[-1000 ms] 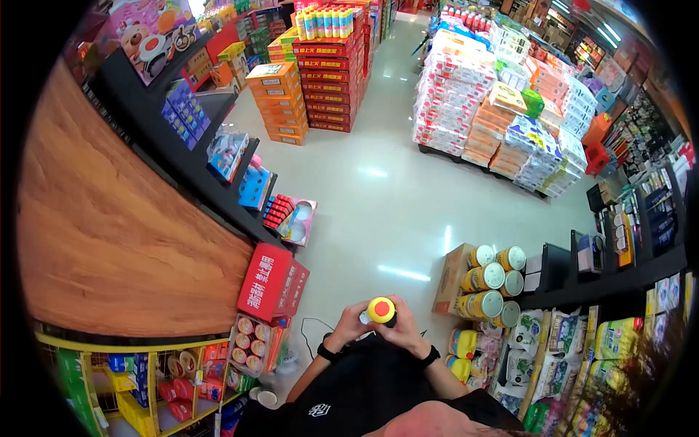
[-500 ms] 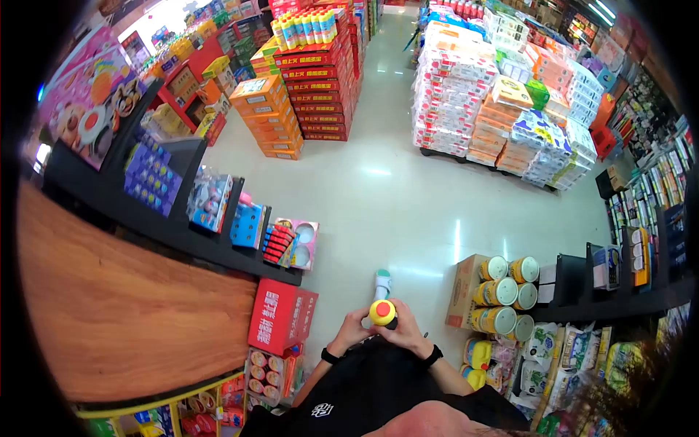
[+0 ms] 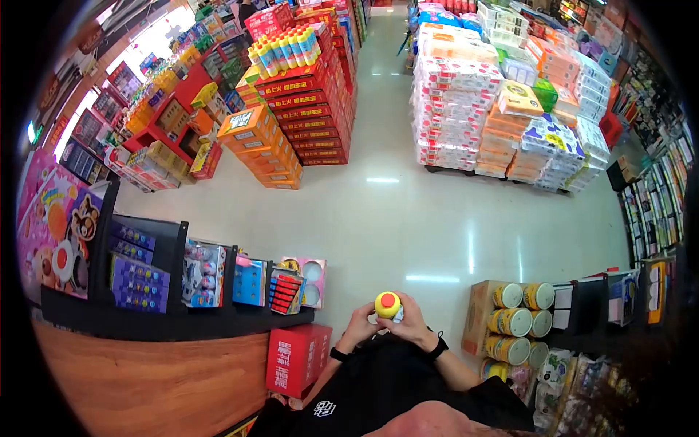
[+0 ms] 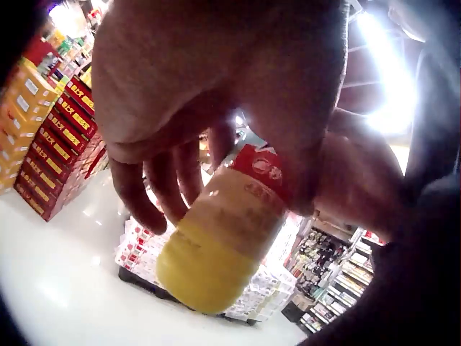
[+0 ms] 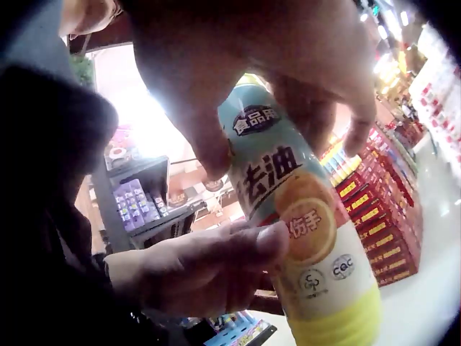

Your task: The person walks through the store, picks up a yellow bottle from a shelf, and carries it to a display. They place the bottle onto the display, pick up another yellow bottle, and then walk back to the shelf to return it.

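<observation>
Between both hands, in front of my chest, is a dish soap bottle; its yellow end with a red round spot faces the head camera. In the right wrist view the bottle shows a light blue, white and yellow body, an orange-slice picture and printed characters. My right hand holds it there, thumb and fingers around its upper part. My left hand grips it from the other side. In the left wrist view the left fingers curl behind the bottle, and its red label part shows beside the hand.
A red box stands left of me by the wooden counter. Several yellow tins sit at the right. Ahead, orange cartons, red cartons and stacked paper packs flank the shiny floor.
The head view has swung, so the counter lies more level and more of the left-hand shop shows. A shoe seen half a second ago is out of sight. Both hands keep holding the bottle.
</observation>
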{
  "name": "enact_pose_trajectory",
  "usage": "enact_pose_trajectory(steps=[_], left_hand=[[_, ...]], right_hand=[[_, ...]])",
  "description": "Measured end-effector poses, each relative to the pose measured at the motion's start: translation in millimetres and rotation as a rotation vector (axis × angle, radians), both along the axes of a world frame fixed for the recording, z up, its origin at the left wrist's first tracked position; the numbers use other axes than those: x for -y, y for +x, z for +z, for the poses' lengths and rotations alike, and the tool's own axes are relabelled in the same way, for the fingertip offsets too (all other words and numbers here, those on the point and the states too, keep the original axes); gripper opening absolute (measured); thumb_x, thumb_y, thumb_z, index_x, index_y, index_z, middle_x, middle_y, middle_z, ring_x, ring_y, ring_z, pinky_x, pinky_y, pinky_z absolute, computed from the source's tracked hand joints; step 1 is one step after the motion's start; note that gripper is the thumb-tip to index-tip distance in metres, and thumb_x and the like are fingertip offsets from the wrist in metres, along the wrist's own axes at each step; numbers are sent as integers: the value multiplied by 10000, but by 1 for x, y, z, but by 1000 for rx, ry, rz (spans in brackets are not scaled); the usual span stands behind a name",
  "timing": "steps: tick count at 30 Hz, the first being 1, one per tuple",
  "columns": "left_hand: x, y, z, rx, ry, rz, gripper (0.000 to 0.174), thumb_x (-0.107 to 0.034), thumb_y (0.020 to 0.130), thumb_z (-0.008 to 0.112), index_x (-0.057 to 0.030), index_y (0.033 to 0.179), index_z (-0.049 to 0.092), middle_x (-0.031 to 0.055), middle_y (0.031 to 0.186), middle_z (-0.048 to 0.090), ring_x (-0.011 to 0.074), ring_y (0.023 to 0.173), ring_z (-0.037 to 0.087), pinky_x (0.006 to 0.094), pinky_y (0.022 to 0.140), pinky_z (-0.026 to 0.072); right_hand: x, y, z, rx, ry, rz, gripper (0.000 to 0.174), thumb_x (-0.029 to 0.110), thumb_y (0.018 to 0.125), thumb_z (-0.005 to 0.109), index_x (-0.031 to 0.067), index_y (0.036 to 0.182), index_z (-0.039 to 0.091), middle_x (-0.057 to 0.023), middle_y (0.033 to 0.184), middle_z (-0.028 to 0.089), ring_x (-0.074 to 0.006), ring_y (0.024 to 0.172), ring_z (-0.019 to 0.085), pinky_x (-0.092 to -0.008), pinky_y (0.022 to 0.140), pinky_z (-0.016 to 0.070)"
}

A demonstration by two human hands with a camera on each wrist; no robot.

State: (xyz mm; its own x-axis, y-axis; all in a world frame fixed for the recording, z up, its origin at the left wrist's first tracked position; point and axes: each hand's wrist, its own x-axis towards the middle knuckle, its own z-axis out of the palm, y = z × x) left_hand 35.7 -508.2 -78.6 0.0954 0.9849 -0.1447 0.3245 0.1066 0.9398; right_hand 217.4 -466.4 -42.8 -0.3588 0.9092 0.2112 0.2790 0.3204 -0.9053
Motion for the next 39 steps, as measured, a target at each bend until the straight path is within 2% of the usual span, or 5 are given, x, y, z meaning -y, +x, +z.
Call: enact_pose_trajectory(steps=[12, 21, 24, 29, 39], left_hand=[[-86, -42, -36, 27, -52, 4, 589, -157, 776, 823, -16, 1296, 584, 164, 1044, 697, 275, 868, 688, 363, 779, 549], [-231, -113, -45, 92, 2, -112, 649, -209, 867, 800, -47, 1416, 495, 161, 1178, 640, 264, 937, 649, 371, 833, 528], [-282, -144, -27, 105, -189, -83, 663, -232, 875, 800, -56, 1432, 487, 168, 1224, 624, 280, 987, 641, 389, 877, 516], [-348, -206, -19, 59, -84, 52, 686, -194, 791, 854, -78, 1402, 563, 139, 1307, 608, 296, 1216, 588, 417, 956, 515], [-436, -274, -15, 286, -187, 158, 659, -52, 785, 846, -84, 1385, 575, 84, 1371, 570, 257, 1256, 589, 443, 1024, 558]], right_hand=[[-110, -39, -8, 98, -70, 80, 759, 298, 706, 931, 30, 1309, 556, -178, 1203, 659, -360, 1103, 631, -438, 957, 503], [-242, -110, -5, 111, -106, 33, 755, 283, 706, 933, 28, 1305, 551, -174, 1171, 677, -350, 1100, 653, -432, 973, 509], [-296, -143, 4, 165, -162, 32, 745, 273, 713, 929, 32, 1311, 556, -167, 1168, 682, -336, 1097, 666, -424, 967, 520], [-376, -202, 6, 145, -147, 143, 702, 246, 727, 915, 35, 1301, 570, -170, 1178, 674, -328, 1098, 664, -420, 964, 522], [-468, -281, 17, 55, -62, 180, 728, 279, 731, 912, 27, 1317, 562, -185, 1200, 661, -324, 1105, 661, -412, 966, 525]])
